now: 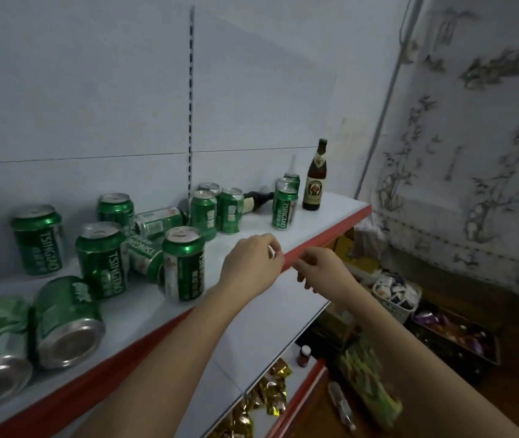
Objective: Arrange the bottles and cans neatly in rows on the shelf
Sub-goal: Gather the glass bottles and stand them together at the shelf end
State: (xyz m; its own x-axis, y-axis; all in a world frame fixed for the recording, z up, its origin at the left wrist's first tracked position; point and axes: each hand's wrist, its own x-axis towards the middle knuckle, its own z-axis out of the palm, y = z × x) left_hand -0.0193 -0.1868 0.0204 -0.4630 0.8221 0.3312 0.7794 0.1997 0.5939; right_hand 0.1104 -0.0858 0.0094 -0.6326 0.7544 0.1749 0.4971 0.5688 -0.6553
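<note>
Green cans (183,267) scattered left of the left hand (251,263), some upright, some tipped; brown bottle (315,178) upright beyond it, far right.

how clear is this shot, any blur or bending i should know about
Head view: dim, flat light; wide-angle bending bows the shelf's red edge and back wall; cans on their sides at lower left look stretched; the upright beer bottle is soft; goods below at right are motion-blurred.
</note>
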